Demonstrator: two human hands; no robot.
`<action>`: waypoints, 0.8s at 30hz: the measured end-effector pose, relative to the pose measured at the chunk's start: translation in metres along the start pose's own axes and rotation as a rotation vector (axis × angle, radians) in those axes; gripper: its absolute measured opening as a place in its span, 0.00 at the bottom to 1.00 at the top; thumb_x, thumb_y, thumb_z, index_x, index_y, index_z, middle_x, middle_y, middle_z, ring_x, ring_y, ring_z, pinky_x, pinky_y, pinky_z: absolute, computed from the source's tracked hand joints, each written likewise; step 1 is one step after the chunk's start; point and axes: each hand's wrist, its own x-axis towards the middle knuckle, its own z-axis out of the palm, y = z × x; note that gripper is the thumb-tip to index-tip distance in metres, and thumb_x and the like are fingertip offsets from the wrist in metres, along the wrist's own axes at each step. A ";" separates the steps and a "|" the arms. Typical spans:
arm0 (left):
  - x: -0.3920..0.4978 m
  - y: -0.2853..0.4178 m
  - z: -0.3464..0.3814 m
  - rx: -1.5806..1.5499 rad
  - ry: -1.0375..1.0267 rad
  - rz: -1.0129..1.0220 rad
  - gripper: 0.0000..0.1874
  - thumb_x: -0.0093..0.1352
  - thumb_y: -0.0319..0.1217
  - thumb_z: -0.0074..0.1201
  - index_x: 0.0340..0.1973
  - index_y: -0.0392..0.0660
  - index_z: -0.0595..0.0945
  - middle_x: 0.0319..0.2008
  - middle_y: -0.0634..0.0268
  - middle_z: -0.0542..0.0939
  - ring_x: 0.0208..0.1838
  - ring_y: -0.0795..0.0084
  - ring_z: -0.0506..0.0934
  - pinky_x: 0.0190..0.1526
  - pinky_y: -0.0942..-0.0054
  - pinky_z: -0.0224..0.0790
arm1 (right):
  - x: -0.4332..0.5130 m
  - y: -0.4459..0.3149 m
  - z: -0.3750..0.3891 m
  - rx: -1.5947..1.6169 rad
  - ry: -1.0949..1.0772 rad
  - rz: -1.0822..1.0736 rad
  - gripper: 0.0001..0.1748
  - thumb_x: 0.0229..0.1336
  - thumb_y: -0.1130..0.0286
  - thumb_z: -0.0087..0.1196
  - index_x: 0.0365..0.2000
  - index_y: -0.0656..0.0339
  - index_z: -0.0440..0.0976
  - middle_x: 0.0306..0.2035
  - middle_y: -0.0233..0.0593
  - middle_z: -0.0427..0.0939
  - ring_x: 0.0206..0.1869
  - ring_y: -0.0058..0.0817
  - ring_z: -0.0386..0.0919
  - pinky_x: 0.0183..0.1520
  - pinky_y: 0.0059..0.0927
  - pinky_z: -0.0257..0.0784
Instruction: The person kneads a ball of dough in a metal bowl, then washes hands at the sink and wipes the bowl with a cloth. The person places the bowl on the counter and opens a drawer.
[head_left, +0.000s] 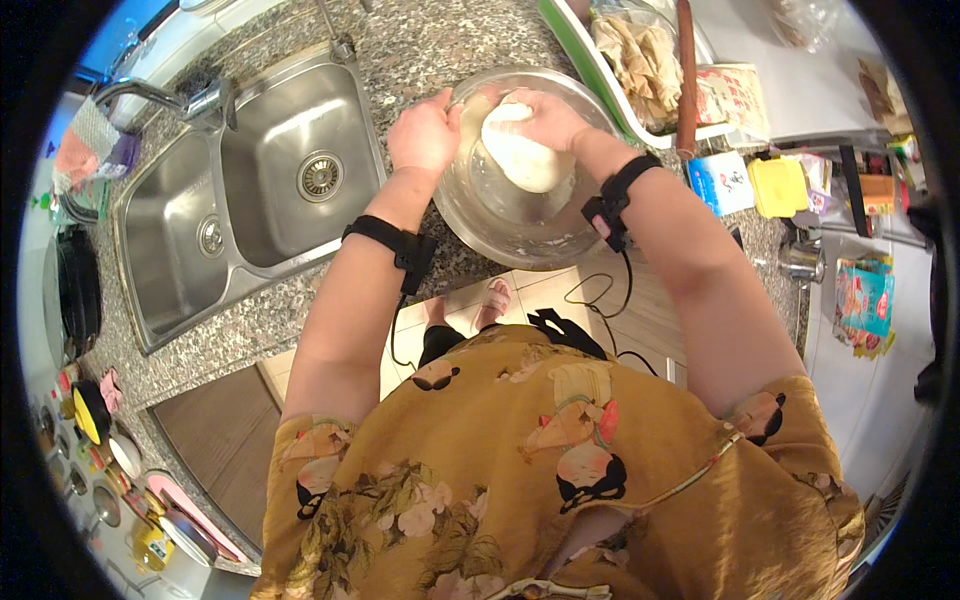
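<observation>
A wide stainless-steel bowl (495, 244) stands on the speckled stone counter, close to its front edge. Inside it lies a smooth, pale lump of dough (534, 169), stretched long from its far end towards me. My right hand (551, 120) reaches over the bowl and grips the far end of the dough, its fingertips partly hidden. At the bowl's left rim, my left hand (426, 133) is closed on the edge, thumb towards the inside. White smears cling to the bowl's inner wall.
Left of the bowl is a double steel sink (300, 135) with a faucet (206, 105). A white-and-green tray (592, 67) holds a crumpled cloth (641, 64), with a wooden rolling pin (686, 82) across its rim. A yellow-lidded box (780, 186) stands at right. Cables hang from both wrist straps.
</observation>
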 end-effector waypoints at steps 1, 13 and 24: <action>0.000 0.001 -0.001 0.005 -0.012 -0.008 0.21 0.69 0.45 0.53 0.56 0.56 0.82 0.35 0.52 0.85 0.42 0.50 0.82 0.47 0.54 0.75 | -0.006 -0.003 -0.005 0.031 0.010 0.022 0.34 0.55 0.39 0.58 0.49 0.58 0.76 0.44 0.41 0.82 0.47 0.30 0.79 0.52 0.33 0.73; -0.007 -0.004 0.002 -0.064 0.033 -0.032 0.20 0.69 0.46 0.55 0.54 0.54 0.83 0.38 0.50 0.84 0.43 0.50 0.82 0.47 0.56 0.75 | -0.113 -0.014 0.003 -0.871 -0.099 -0.900 0.20 0.55 0.53 0.58 0.47 0.44 0.75 0.53 0.36 0.73 0.60 0.36 0.68 0.61 0.47 0.64; -0.008 -0.002 -0.001 -0.063 0.029 -0.023 0.20 0.69 0.43 0.54 0.55 0.52 0.82 0.37 0.49 0.84 0.42 0.49 0.82 0.46 0.55 0.75 | -0.041 -0.009 0.017 -0.645 0.064 -0.419 0.16 0.59 0.52 0.55 0.43 0.45 0.78 0.44 0.37 0.77 0.47 0.43 0.78 0.49 0.48 0.73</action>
